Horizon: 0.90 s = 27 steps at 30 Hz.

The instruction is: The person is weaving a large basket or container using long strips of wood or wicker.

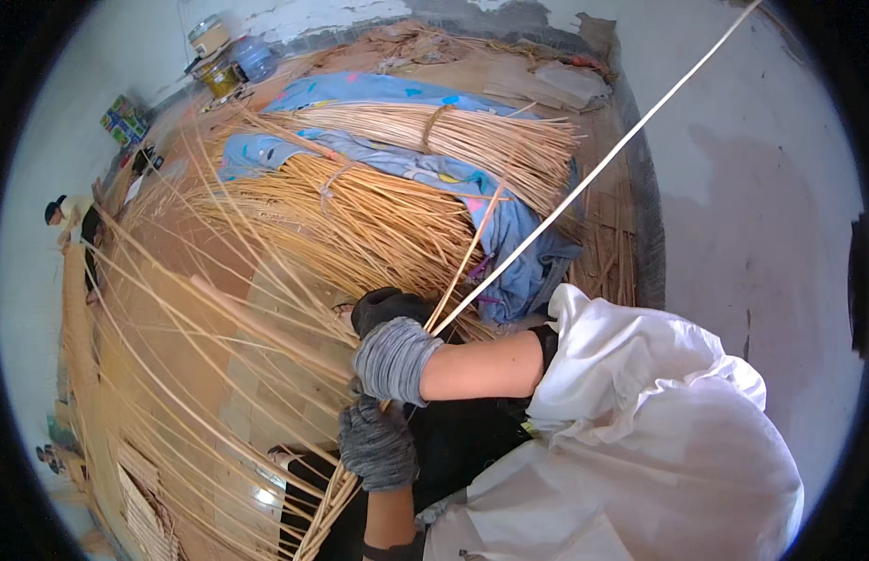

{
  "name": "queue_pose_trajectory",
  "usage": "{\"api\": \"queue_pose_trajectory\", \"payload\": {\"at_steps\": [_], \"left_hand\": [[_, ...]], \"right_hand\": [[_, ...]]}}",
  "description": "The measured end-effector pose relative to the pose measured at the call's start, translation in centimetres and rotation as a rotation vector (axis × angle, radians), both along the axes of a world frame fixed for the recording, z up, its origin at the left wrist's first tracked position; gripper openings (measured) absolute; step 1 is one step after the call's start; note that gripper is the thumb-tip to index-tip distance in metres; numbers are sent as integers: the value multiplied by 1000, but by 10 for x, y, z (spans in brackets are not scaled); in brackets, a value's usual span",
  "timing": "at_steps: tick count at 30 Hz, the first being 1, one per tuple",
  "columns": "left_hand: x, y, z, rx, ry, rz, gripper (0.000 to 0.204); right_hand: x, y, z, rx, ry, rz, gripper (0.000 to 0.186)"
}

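My right hand (389, 329), in a grey and black glove, comes in from the right and is closed on a long pale cane strip (593, 175) that runs up to the upper right. Just below it, my left hand (378, 447), in a dark grey glove, grips a gathered bunch of thin cane strips (333, 494) near the lower edge. From the hands, several long strips (201, 309) fan out to the left over the floor. A white garment (659, 439) covers my lap and right shoulder.
Two tied bundles of cane (378, 224) (462, 136) lie on a blue patterned cloth (528, 252) ahead. Tins (215, 56) and a plastic bottle (257, 58) stand at the far wall. A woven cane panel (140, 505) is at lower left. Another person (74, 220) sits at far left.
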<state>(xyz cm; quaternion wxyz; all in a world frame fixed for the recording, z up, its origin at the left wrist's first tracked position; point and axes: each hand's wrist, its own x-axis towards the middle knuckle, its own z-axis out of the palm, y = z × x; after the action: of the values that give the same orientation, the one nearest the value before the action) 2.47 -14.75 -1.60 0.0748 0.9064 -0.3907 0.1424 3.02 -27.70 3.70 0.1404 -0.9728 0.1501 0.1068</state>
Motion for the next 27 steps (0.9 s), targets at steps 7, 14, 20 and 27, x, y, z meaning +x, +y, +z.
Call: {"api": "queue_pose_trajectory", "payload": {"at_steps": [7,14,20,27], "left_hand": [[10,11,-20,0,-24,3,32],[-8,3,0,17,-13,58,30],[-7,7,8,77,-3,-33,46],[-6,0,6,131,9,-32,47]], "right_hand": [[-28,9,-34,-124,-387,107,19],[-107,-115,-190,301,-587,26,14],[-119,-382,-353,-94,-353,-1178,34],[-64,-384,-347,53,-24,-898,33]]}}
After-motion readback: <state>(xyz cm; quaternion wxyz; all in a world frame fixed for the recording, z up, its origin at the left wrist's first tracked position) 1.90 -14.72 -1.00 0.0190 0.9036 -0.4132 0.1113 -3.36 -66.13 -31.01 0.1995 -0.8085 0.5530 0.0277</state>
